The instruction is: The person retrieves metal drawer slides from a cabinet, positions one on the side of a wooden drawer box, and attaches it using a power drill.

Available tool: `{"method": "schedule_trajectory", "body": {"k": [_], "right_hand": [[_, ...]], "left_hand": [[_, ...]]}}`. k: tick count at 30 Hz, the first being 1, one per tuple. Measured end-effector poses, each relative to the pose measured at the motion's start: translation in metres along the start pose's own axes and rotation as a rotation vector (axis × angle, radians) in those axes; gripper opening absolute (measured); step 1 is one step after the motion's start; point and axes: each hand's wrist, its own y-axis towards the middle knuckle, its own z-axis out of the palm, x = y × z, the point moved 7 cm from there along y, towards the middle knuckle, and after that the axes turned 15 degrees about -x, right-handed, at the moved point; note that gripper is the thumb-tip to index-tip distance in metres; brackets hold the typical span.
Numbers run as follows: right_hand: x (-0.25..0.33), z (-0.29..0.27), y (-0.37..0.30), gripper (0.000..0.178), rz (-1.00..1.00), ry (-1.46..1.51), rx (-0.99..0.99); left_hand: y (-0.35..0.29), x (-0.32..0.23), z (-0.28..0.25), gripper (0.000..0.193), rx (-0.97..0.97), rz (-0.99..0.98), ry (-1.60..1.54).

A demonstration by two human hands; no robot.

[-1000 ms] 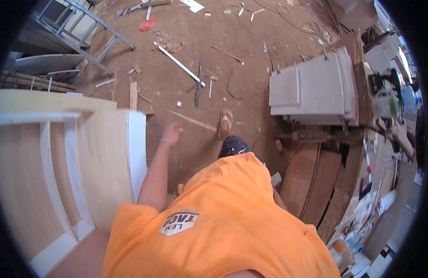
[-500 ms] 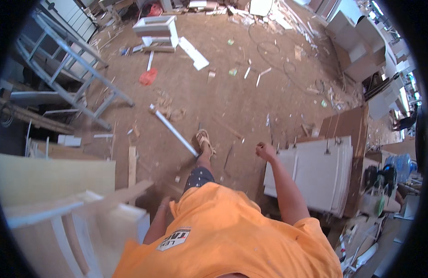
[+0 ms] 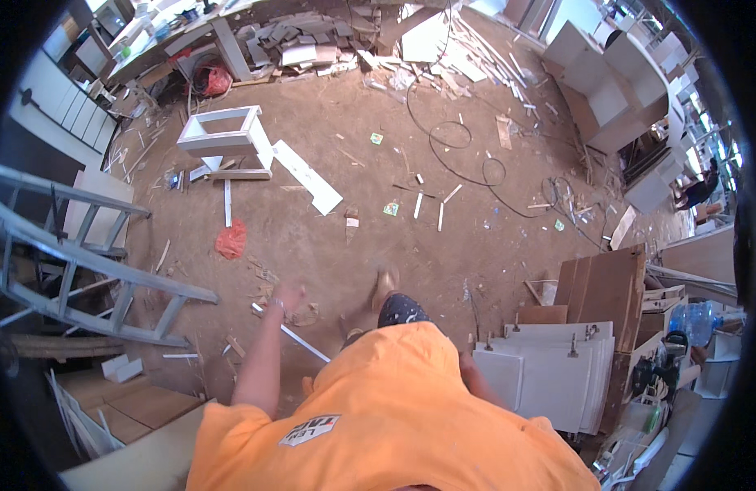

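Observation:
My left hand [image 3: 290, 295] swings out ahead of my body above the dirt floor, smeared by motion, so its fingers cannot be read. I see no object in it. A long white strip [image 3: 304, 343] lies on the floor below it. Close at my right side, my right hand [image 3: 469, 353] is mostly hidden by my orange shirt, and its fingers do not show. Nearest to it is a stack of white cabinet doors [image 3: 542, 380] with metal hinges along the upper edge.
An aluminium ladder [image 3: 108, 278] leans on the left. Ahead lie a white frame [image 3: 222, 135], a white board [image 3: 308, 177], a red plastic bag [image 3: 231, 239] and a looping black cable [image 3: 452, 164]. Scrap wood [image 3: 304, 45] is piled at the back; cabinet carcasses [image 3: 611, 90] stand far right.
I have stepped forward, so the ladder, frame and red bag appear closer. My left hand has swung forward; my right hand has swung back beside my body. The pale boards at lower left have mostly left view.

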Motion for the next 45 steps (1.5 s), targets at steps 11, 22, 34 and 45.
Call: {"method": "schedule_trajectory", "body": {"k": [11, 22, 34, 45], "right_hand": [[0.330, -0.042, 0.300, 0.039, -0.291, -0.392, 0.171], [0.958, -0.191, 0.514, 0.038, -0.586, 0.045, -0.148], [0.931, -0.171, 0.586, 0.043, -0.279, -0.650, 0.233], [1.161, -0.134, 0.810, 0.032, -0.588, -0.493, 0.211]], "left_hand": [[0.206, 0.081, 0.041, 0.039, 0.658, -0.880, -0.570], [0.388, 0.220, 0.067, 0.058, 0.549, -1.094, -0.505], [0.947, 0.394, -0.023, 0.083, 0.231, -1.044, -0.799], [0.980, 0.507, 0.013, 0.075, 0.507, -1.139, -0.428]]}}
